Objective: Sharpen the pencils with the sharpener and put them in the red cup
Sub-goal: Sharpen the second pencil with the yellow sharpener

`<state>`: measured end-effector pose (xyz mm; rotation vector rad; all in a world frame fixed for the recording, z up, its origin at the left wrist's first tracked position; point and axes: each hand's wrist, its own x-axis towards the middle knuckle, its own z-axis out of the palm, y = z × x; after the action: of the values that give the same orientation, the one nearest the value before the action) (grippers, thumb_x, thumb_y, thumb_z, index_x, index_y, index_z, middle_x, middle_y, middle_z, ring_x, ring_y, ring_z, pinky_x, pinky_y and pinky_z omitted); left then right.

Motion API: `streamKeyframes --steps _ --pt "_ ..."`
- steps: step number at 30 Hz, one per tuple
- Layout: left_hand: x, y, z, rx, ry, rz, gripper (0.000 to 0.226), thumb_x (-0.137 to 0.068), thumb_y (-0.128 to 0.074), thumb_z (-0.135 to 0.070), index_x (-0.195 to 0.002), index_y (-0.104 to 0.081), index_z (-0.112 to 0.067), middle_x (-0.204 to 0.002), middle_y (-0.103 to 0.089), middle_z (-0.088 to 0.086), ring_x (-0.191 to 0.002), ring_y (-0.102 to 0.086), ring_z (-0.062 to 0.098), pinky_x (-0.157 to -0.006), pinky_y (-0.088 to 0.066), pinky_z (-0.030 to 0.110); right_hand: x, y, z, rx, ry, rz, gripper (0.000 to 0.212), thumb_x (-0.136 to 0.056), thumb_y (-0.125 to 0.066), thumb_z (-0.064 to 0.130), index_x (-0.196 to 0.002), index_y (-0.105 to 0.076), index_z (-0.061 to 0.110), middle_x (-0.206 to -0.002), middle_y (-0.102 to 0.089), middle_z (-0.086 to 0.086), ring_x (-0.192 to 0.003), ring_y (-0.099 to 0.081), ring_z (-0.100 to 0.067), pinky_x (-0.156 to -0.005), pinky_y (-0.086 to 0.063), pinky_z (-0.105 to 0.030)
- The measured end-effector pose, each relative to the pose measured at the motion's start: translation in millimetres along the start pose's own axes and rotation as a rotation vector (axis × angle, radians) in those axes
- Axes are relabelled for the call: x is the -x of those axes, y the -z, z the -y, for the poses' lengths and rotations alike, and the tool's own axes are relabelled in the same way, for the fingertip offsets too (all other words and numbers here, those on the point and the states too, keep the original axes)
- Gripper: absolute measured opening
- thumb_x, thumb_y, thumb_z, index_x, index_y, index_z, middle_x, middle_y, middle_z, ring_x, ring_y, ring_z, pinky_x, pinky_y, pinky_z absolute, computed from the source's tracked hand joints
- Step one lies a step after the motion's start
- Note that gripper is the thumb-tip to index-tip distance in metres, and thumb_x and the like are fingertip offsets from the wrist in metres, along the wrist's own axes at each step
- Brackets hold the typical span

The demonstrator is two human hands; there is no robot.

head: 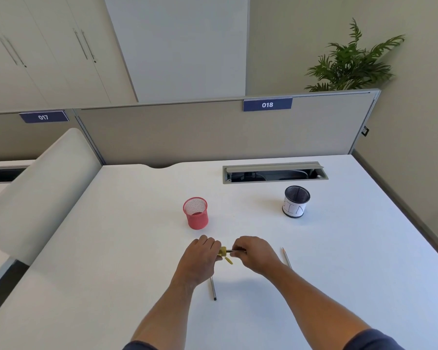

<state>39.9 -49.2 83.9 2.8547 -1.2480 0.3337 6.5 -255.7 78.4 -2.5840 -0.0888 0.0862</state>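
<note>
My left hand (pixel 202 256) grips a small yellow sharpener (pixel 223 252) just above the white desk. My right hand (pixel 254 251) pinches a grey pencil (pixel 232 251) whose tip sits in the sharpener; most of that pencil is hidden by my fingers. A yellow curl or flap (pixel 228 260) hangs under the sharpener. The red mesh cup (pixel 196 213) stands upright a short way beyond my hands, with no pencil showing in it. A second pencil (pixel 213 287) lies on the desk under my left wrist. A third pencil (pixel 287 258) lies to the right of my right hand, point away from me.
A black mesh cup with a white paper label (pixel 296 202) stands at the back right. Behind it is an open cable tray slot (pixel 274 173) in the desk. A grey partition (pixel 213 132) closes off the far edge, and a padded divider (pixel 43 188) runs along the left.
</note>
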Motion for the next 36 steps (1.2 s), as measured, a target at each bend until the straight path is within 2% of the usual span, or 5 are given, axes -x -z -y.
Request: streamKeyframes --steps 7,14,21,29,36 --pt "1.9 -1.6 0.7 -0.012 -0.003 0.015 0.030 -0.076 -0.076 -0.033 -0.083 -0.050 -0.020 -0.075 -0.053 -0.005 -0.068 -0.047 0.019 -0.055 -0.037 0.029 -2.7 1.5 -0.2 -0.069 -0.069 0.143 0.031 -0.100 -0.048 0.044 -0.088 -0.070 0.026 -0.065 -0.056 0.011 -0.064 -0.054 -0.012 -0.061 -0.042 -0.030" --pt "0.4 -0.9 0.8 -0.006 0.008 0.001 0.031 -0.075 -0.078 -0.032 -0.082 -0.050 -0.020 -0.074 -0.053 -0.005 -0.067 -0.047 0.019 -0.054 -0.037 0.029 1.9 -0.1 1.6 -0.039 -0.003 0.032 0.008 -0.092 -0.063 0.034 -0.093 -0.062 0.026 -0.082 -0.063 0.012 -0.075 -0.055 -0.011 -0.068 -0.047 -0.031" --pt "2.7 -1.9 -0.1 0.004 0.004 -0.003 0.031 -0.075 -0.078 -0.032 -0.082 -0.051 -0.019 -0.074 -0.054 -0.004 -0.066 -0.047 0.019 -0.054 -0.036 0.029 -3.3 1.1 1.0 0.033 0.008 0.111 0.029 -0.102 -0.048 0.037 -0.099 -0.074 0.025 -0.097 -0.072 0.007 -0.079 -0.056 -0.012 -0.071 -0.046 -0.031" --pt "-0.1 -0.8 1.8 0.006 0.018 -0.003 0.031 -0.075 -0.078 -0.032 -0.083 -0.052 -0.019 -0.074 -0.053 -0.004 -0.066 -0.047 0.019 -0.054 -0.038 0.029 0.5 2.0 0.9 -0.027 0.015 0.031 0.006 -0.093 -0.062 0.033 -0.097 -0.063 0.028 -0.086 -0.067 0.011 -0.078 -0.058 -0.013 -0.070 -0.050 -0.033" --pt "0.5 -2.4 2.4 0.014 0.010 -0.006 0.029 -0.078 -0.075 -0.033 -0.082 -0.050 -0.020 -0.074 -0.051 -0.005 -0.067 -0.045 0.019 -0.054 -0.038 0.030 -4.2 1.4 3.7 0.022 0.002 0.059 0.029 -0.101 -0.049 0.037 -0.094 -0.074 0.025 -0.099 -0.070 0.007 -0.087 -0.061 -0.014 -0.070 -0.044 -0.029"
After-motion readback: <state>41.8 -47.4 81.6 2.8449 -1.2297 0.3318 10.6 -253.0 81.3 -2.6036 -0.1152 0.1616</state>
